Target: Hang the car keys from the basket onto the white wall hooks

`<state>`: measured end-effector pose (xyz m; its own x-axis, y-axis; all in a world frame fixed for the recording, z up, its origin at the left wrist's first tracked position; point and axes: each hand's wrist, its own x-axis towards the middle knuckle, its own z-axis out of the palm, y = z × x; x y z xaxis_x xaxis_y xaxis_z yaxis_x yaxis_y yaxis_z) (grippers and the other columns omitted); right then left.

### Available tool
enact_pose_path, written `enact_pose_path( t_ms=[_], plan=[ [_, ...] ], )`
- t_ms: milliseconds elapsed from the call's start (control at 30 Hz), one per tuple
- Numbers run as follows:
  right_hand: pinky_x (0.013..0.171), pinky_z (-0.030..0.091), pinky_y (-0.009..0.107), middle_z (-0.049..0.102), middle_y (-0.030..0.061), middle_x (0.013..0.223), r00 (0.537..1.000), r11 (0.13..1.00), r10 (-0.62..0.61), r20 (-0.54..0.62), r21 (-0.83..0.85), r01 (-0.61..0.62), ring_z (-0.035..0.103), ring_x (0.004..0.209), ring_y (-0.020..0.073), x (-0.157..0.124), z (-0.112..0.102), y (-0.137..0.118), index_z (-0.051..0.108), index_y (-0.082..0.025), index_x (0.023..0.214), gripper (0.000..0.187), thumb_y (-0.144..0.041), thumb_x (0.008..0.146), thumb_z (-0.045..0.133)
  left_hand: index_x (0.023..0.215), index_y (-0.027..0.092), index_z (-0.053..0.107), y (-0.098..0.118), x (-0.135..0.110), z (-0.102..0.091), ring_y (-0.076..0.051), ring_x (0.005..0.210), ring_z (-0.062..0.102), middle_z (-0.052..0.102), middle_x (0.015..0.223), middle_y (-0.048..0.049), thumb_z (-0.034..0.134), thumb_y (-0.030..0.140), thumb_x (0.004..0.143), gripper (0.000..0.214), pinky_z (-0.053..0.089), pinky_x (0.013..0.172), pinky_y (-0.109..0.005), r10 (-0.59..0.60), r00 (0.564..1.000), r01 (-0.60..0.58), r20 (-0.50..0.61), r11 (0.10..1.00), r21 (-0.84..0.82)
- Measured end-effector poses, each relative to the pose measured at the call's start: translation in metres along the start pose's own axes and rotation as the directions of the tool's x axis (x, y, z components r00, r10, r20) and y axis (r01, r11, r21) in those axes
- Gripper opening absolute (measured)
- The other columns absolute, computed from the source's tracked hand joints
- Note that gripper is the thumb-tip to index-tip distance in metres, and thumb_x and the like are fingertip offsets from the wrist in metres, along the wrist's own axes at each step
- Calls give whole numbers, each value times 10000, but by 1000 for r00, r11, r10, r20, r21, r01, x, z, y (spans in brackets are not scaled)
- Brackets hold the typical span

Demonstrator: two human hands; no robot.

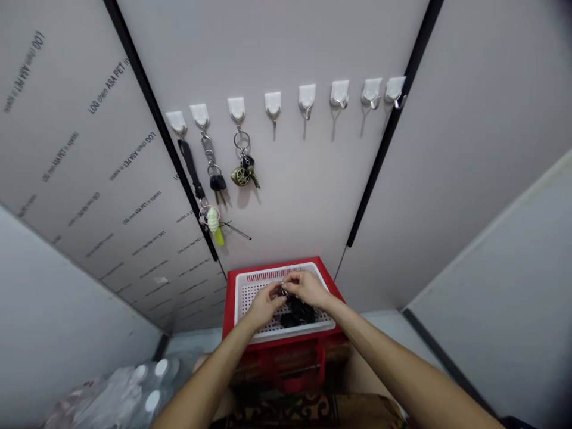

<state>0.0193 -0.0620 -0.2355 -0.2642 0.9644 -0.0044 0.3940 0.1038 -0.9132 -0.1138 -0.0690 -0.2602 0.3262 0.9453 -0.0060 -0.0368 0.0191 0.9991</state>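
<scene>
A white perforated basket (250, 285) rests on a red stool (230, 310) against the wall. Dark keys and keychains (297, 313) lie inside it. My left hand (264, 304) and my right hand (308, 288) meet over the basket, fingers pinched together on a small dark key item (282, 291) between them. On the wall above runs a row of white hooks (273, 102). The three leftmost carry key bunches: a black strap with a green-and-white charm (213, 221), a car key on a chain (217, 180), and a ring with a brass charm (241, 174).
Several hooks on the right, such as one white hook (339, 93), hang bare. A pack of plastic bottles (129, 390) lies at lower left. Patterned cloth (308, 411) shows below the stool. Black strips (384, 155) divide the wall panels.
</scene>
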Motion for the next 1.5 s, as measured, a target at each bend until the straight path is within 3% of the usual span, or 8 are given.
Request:
enact_pose_path(
  t_ms=[167, 367, 600, 833, 967, 1033, 1167, 1500],
  plan=[
    [481, 358, 195, 544, -9, 535, 996, 999, 50, -68, 6, -49, 457, 475, 81, 2, 5, 7, 565, -122, 675, 180, -238, 609, 444, 634, 133, 536, -1, -1, -3, -80, 518, 446, 515, 539, 29, 504, 217, 580, 105, 339, 532, -197, -121, 990, 118, -67, 992, -44],
    [604, 384, 232, 599, 18, 693, 997, 997, -51, 58, -57, 54, 516, 628, 120, -3, 7, 11, 579, -142, 740, 211, -202, 620, 416, 557, 126, 523, 0, -1, -4, -68, 484, 401, 480, 496, 35, 526, 228, 555, 102, 302, 506, -184, -106, 992, 101, -75, 993, -65],
    [581, 379, 224, 581, 18, 655, 995, 993, -92, -35, -80, 89, 507, 618, 120, -4, 11, 5, 563, -139, 687, 234, -287, 665, 383, 567, 136, 504, 6, -4, -3, -73, 481, 407, 479, 501, 31, 506, 278, 572, 142, 304, 491, -188, -68, 992, 59, -109, 995, -81],
    [564, 348, 210, 524, 9, 582, 972, 944, -155, -175, -317, 93, 467, 582, 111, -5, 11, -4, 521, -149, 549, 153, -234, 626, 419, 513, 146, 425, 0, -1, -7, -51, 392, 351, 388, 411, 66, 446, 235, 610, 133, 270, 426, -172, -88, 972, 77, -220, 995, -57],
    [531, 347, 203, 510, 0, 548, 981, 972, -109, -158, -222, 72, 460, 537, 106, -6, 8, -10, 510, -150, 578, 161, -259, 637, 407, 544, 150, 435, -8, 3, -11, -76, 455, 427, 451, 470, 43, 433, 189, 609, 76, 326, 486, -197, -99, 946, 108, -309, 994, 13],
    [497, 340, 200, 487, -13, 506, 988, 987, -61, -143, -158, 39, 447, 496, 100, -7, 8, -13, 497, -152, 569, 164, -272, 637, 407, 592, 150, 464, -9, 4, -11, -88, 548, 465, 494, 553, 25, 456, 146, 586, 11, 352, 566, -208, -29, 942, 50, -335, 997, 54],
    [467, 330, 198, 454, -31, 466, 994, 999, -26, -107, -26, 24, 429, 451, 89, -5, 8, -14, 480, -154, 563, 170, -296, 632, 418, 794, 166, 508, -7, 3, -8, -118, 789, 479, 545, 842, -27, 484, 105, 559, 244, 345, 719, -230, 129, 960, -106, -249, 989, 104],
    [489, 337, 195, 451, -39, 487, 993, 991, -63, -104, 112, 75, 434, 477, 81, -1, 9, -6, 467, -150, 603, 151, -291, 637, 427, 740, 113, 540, 5, -2, -12, -75, 532, 439, 539, 620, -3, 510, 210, 565, 202, 315, 492, -188, -123, 979, 110, -163, 990, -87]
  ],
)
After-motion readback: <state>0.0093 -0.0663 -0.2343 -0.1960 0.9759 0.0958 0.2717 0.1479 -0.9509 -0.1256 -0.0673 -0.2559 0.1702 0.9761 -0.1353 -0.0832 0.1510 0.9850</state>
